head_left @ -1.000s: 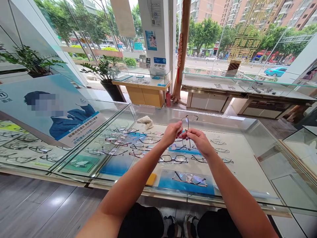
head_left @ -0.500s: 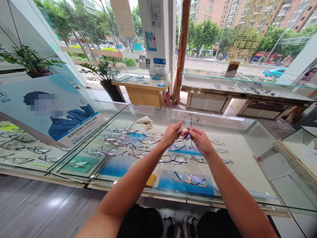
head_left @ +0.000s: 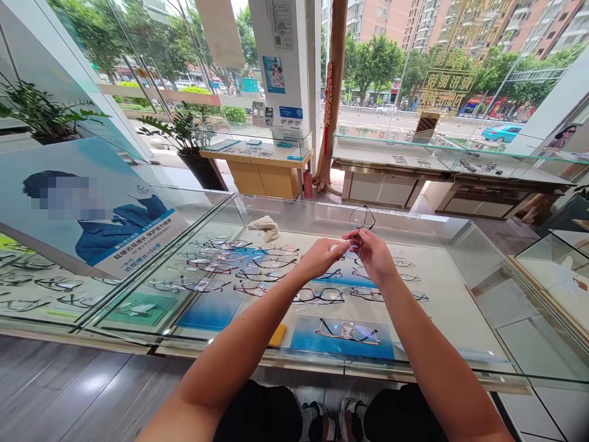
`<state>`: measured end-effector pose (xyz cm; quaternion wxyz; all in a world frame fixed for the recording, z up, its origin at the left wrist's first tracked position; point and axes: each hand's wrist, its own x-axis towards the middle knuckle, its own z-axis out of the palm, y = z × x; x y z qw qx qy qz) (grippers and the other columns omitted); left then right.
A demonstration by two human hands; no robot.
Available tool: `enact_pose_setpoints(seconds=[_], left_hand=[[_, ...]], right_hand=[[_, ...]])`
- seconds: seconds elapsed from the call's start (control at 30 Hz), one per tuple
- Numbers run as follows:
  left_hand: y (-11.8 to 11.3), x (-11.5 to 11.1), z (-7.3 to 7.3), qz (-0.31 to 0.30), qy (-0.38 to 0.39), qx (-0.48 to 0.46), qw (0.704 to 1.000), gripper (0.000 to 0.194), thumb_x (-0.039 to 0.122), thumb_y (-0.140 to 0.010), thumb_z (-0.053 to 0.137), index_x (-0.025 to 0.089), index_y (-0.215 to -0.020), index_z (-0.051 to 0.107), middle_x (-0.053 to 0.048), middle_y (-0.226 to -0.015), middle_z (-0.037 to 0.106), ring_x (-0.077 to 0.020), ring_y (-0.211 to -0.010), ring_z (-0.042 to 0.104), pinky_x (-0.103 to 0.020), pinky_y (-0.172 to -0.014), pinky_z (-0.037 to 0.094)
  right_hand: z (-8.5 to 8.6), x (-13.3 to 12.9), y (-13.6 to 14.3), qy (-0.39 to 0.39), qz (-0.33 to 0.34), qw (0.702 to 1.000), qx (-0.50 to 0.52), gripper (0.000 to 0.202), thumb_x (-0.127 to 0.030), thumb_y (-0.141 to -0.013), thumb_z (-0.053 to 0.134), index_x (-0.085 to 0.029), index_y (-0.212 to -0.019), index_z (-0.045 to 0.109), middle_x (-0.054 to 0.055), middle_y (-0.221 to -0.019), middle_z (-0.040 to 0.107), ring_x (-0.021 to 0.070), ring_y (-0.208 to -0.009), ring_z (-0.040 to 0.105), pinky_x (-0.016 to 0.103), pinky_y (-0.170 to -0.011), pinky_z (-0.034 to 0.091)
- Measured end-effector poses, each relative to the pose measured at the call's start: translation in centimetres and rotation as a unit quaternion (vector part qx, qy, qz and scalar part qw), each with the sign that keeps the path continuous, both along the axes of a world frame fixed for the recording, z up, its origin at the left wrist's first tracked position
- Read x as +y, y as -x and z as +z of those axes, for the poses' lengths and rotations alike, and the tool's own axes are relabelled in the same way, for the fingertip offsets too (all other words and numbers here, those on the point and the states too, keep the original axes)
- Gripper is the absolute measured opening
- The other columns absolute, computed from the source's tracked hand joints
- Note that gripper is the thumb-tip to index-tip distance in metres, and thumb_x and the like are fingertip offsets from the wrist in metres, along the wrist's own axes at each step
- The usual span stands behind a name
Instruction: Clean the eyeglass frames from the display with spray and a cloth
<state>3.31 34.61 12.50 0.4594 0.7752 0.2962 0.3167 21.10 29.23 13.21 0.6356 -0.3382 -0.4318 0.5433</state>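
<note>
A pair of thin dark-framed glasses point(head_left: 362, 218) is held upright above the glass display case point(head_left: 442, 270). My right hand point(head_left: 375, 255) has its fingers closed on the frame, with one lens showing above them. My left hand point(head_left: 323, 256) meets it from the left, its thumb and fingers pressed together at the lower part of the glasses. Just what the left fingertips grip is too small to tell. Below the hands, rows of glasses point(head_left: 322, 296) lie in the case, and one pair point(head_left: 350, 331) rests on a blue card point(head_left: 299, 337) at the front.
A crumpled cream cloth point(head_left: 264, 228) lies at the case's back left. A tilted poster board point(head_left: 105, 245) stands on the left. Further cases point(head_left: 396, 153), potted plants point(head_left: 184, 132), a wooden trunk point(head_left: 331, 92) and a red extinguisher point(head_left: 308, 183) are beyond.
The glasses have turned and shifted slightly right and down between my hands. My left fingers have moved right, closer against the right hand. The view has shifted a little.
</note>
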Motion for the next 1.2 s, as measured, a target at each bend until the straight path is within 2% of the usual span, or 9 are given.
enact_pose_setpoints(seconds=[0.17,0.27,0.43,0.5,0.57,0.63,0.77,0.93,1.2], left_hand=[[0.1,0.0,0.4,-0.006,0.028,-0.024,0.999,0.071,0.086,-0.094,0.044,0.022,-0.065,0.047,0.001,-0.063,0.047,-0.015,-0.062,0.043,-0.029,-0.062,0.037],[0.8,0.7,0.9,0.05,0.007,-0.039,0.998,0.065,0.082,-0.097,0.042,0.021,-0.077,0.055,-0.002,-0.077,0.058,-0.0179,-0.071,0.052,-0.03,-0.068,0.045],[2.2,3.2,0.6,0.24,-0.005,0.008,0.971,0.013,0.032,-0.098,0.055,0.021,-0.106,0.057,-0.004,-0.099,0.065,-0.0206,-0.091,0.058,-0.033,-0.086,0.048],[2.8,4.3,0.1,0.283,-0.009,0.049,0.958,0.016,0.021,-0.098,0.052,0.021,-0.113,0.056,-0.008,-0.112,0.065,-0.0218,-0.103,0.06,-0.035,-0.095,0.048],[3.5,5.1,-0.2,0.311,-0.035,0.093,0.945,0.017,0.02,-0.1,0.054,0.019,-0.116,0.059,-0.012,-0.123,0.063,-0.0235,-0.113,0.06,-0.037,-0.102,0.048],[4.2,5.5,-0.5,0.323,-0.061,0.148,0.933,0.015,0.024,-0.1,0.06,0.018,-0.114,0.062,-0.014,-0.126,0.064,-0.0254,-0.115,0.062,-0.037,-0.103,0.048],[5.2,5.8,-0.7,0.322,-0.075,0.243,0.912,0.013,0.027,-0.097,0.068,0.019,-0.108,0.069,-0.012,-0.12,0.074,-0.0282,-0.109,0.068,-0.036,-0.093,0.048],[5.3,5.9,-1.1,0.319,-0.088,0.281,0.901,0.019,0.027,-0.092,0.072,0.023,-0.11,0.073,-0.009,-0.116,0.081,-0.0307,-0.109,0.073,-0.037,-0.085,0.047],[5.0,5.9,-1.6,0.297,-0.086,0.311,0.899,0.026,0.027,-0.092,0.071,0.022,-0.117,0.074,-0.011,-0.12,0.082,-0.0325,-0.113,0.074,-0.038,-0.088,0.05]], right_hand=[[0.2,-0.1,0.1,-0.002,0.006,1.0,0.005,0.026,-0.049,-0.091,0.078,-0.024,-0.093,0.083,0.006,-0.102,0.08,0.0184,-0.087,0.065,0.032,-0.079,0.053],[0.2,-0.1,0.0,0.0,0.003,1.0,0.006,0.026,-0.049,-0.091,0.078,-0.024,-0.094,0.082,0.006,-0.105,0.08,0.0183,-0.088,0.065,0.032,-0.078,0.052],[0.0,0.1,-0.4,0.008,-0.001,1.0,0.004,0.027,-0.05,-0.092,0.076,-0.024,-0.096,0.08,0.007,-0.109,0.081,0.0196,-0.09,0.066,0.033,-0.079,0.053],[-0.1,0.1,-0.5,0.005,0.001,1.0,0.007,0.026,-0.05,-0.093,0.076,-0.024,-0.096,0.08,0.008,-0.109,0.08,0.0193,-0.09,0.066,0.033,-0.08,0.053],[-0.1,0.1,-0.6,0.007,0.001,1.0,0.014,0.025,-0.049,-0.092,0.076,-0.024,-0.096,0.081,0.008,-0.108,0.08,0.019,-0.09,0.066,0.032,-0.079,0.053],[-0.1,0.2,-0.6,0.01,0.0,1.0,0.017,0.025,-0.048,-0.092,0.077,-0.024,-0.095,0.081,0.008,-0.107,0.08,0.019,-0.09,0.066,0.032,-0.079,0.053],[-0.2,0.3,-0.6,0.012,0.004,1.0,0.02,0.025,-0.048,-0.092,0.076,-0.023,-0.095,0.08,0.008,-0.107,0.08,0.0193,-0.09,0.065,0.033,-0.078,0.053],[-0.2,0.3,-0.7,0.012,0.007,1.0,0.023,0.025,-0.048,-0.093,0.075,-0.024,-0.096,0.08,0.009,-0.111,0.08,0.0198,-0.092,0.065,0.033,-0.076,0.052],[-0.3,0.4,-0.6,0.03,0.004,0.998,0.047,0.025,-0.049,-0.09,0.077,-0.025,-0.094,0.079,0.008,-0.108,0.08,0.0202,-0.09,0.066,0.033,-0.074,0.054]])
